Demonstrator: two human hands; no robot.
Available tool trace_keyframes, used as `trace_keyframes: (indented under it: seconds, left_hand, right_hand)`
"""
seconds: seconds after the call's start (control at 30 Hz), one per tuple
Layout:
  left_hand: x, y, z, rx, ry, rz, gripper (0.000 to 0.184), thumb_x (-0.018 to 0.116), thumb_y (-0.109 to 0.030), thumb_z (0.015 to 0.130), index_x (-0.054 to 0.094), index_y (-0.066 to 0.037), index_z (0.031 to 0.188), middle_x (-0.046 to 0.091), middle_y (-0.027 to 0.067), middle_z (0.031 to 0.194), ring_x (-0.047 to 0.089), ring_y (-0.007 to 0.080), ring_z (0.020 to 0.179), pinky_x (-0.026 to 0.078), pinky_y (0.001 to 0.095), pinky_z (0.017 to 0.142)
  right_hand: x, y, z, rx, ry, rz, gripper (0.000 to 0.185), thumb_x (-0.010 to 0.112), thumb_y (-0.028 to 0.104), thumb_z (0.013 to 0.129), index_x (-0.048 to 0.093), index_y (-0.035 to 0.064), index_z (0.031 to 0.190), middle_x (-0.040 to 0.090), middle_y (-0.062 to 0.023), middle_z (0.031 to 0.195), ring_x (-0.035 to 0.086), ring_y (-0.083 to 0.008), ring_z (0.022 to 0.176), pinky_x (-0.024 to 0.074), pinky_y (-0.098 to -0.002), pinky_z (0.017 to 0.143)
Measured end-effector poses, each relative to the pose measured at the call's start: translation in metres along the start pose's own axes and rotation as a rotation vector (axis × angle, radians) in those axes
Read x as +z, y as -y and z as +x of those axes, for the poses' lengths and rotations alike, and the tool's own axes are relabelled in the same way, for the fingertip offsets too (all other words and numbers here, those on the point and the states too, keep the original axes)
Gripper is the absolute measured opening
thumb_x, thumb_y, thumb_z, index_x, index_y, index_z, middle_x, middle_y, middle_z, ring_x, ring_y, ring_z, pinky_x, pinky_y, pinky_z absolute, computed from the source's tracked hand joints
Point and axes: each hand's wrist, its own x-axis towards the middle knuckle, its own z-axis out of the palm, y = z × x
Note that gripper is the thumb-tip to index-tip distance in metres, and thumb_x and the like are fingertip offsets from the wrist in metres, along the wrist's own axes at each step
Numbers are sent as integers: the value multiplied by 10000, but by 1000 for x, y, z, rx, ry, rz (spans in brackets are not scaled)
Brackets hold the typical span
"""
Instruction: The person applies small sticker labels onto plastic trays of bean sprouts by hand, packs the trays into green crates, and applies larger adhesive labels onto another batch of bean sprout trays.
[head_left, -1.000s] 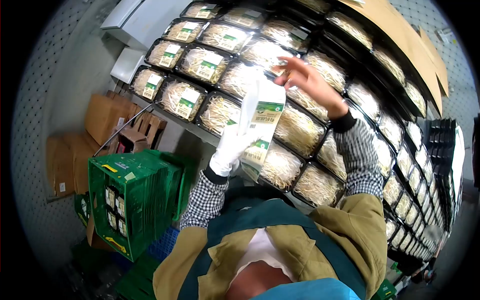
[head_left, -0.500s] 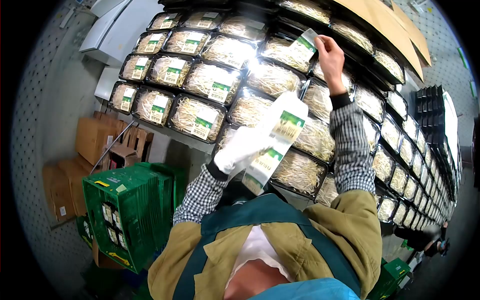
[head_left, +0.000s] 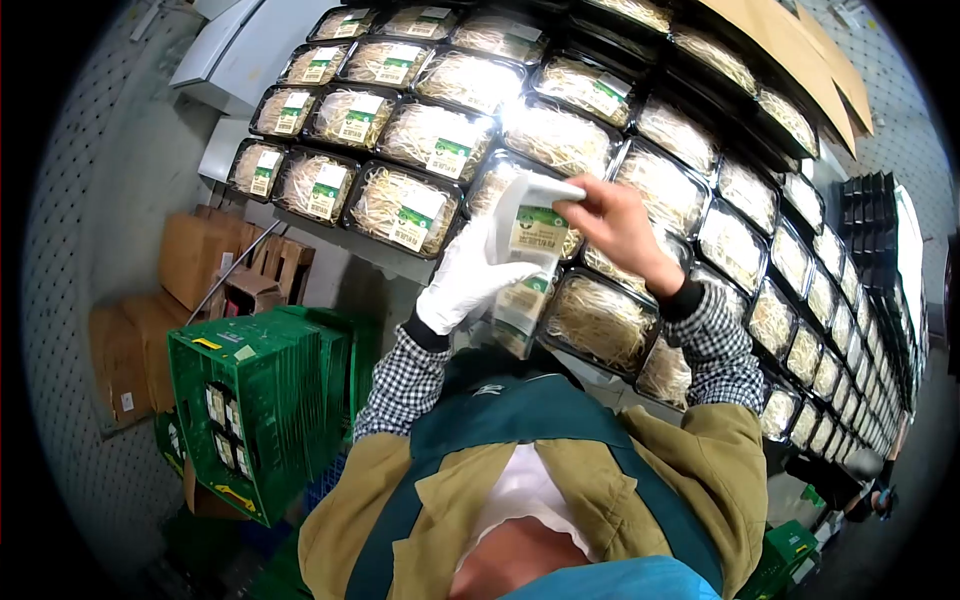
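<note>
A strip of green-and-white labels [head_left: 537,232] hangs in front of me over the trays. My left hand [head_left: 463,285], in a white glove, is closed around the strip, thumb across its front. At the strip's upper end my bare right hand [head_left: 617,228] pinches the edge with thumb and fingertips. Under and beyond both hands stand black trays of bean sprouts in clear film. One labelled tray [head_left: 402,212] lies left of the strip, and another labelled tray [head_left: 585,88] is farther back. To the right, an unlabelled tray [head_left: 600,318] sits close to my body.
Long rows of sprout trays [head_left: 772,318] run off to the right, with stacked black trays [head_left: 868,225] beyond. Green crates [head_left: 255,400] stand at lower left near cardboard boxes [head_left: 190,262]. A cardboard sheet [head_left: 780,45] lies at the back. Another person [head_left: 868,480] is at far right.
My right hand has come back from the far tray to the top of the label strip. The label it held there now lies on that tray. My left hand still holds the strip.
</note>
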Motion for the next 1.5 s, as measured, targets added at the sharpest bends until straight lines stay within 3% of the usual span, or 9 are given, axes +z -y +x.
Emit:
trace_keyframes:
  seconds: [0.23,0.47,0.57,0.7,0.87,1.1,1.2,1.33,1.5]
  left_hand:
    - [29,-3,1,-131,-65,-349,240,616,-97,900,614,19,1109,670,59,975,631,112,846,514,238,758]
    - [12,31,-34,-379,273,-232,412,704,-150,819,596,15,1181,667,25,898,574,53,696,451,188,601]
    - [-2,20,-56,-391,169,-315,387,692,-149,828,607,29,1161,662,29,924,540,44,706,409,188,592]
    - [-15,26,-69,-503,131,-312,380,685,-135,833,599,80,1135,669,95,1026,628,118,902,500,250,775]
    - [-15,48,-68,-393,146,-118,387,710,-171,816,620,53,1119,676,79,1022,627,115,885,495,245,777]
    - [-15,9,-74,619,39,-7,496,707,-35,755,550,-14,1225,598,149,1174,578,285,1072,440,321,938]
    - [-3,19,-87,103,146,-430,119,656,-68,867,654,4,962,656,34,898,611,98,815,508,251,706]
    - [22,38,-92,110,117,-380,304,719,-213,835,647,16,1022,662,38,888,606,87,779,505,247,697]
    - [1,83,-122,-283,455,-116,297,713,-100,815,654,7,1086,695,64,974,629,100,876,500,251,799]
  right_hand:
    - [7,31,-31,-681,-559,-581,183,733,22,703,688,72,873,679,-59,815,595,-129,680,467,-273,601]
    - [-20,-106,62,12,-802,113,206,660,215,867,694,20,928,683,-76,765,606,-136,652,470,-258,608]
    - [-2,-133,77,11,-651,-971,466,632,494,829,661,86,1051,630,-68,823,563,-194,791,413,-372,735]
    - [-2,-103,52,-2,-519,-1113,804,627,634,745,504,47,1281,561,-143,1114,484,-260,1004,359,-426,837]
    - [40,14,-37,-60,13,390,321,634,190,876,585,-3,1128,634,-145,1076,626,-205,938,517,-322,805]
    - [79,75,-102,-316,-327,-362,208,683,-23,769,630,8,968,652,-115,839,643,-230,706,511,-289,626]
    - [90,90,-117,-337,-406,-408,251,697,-18,755,642,28,996,649,-99,817,631,-235,687,504,-291,610]
    - [77,80,-116,-555,-574,-853,174,705,28,756,683,65,925,663,-34,798,581,-148,678,440,-275,606]
    - [41,-12,-35,-70,-840,-215,121,642,156,857,661,66,935,653,-48,868,573,-195,720,436,-284,684]
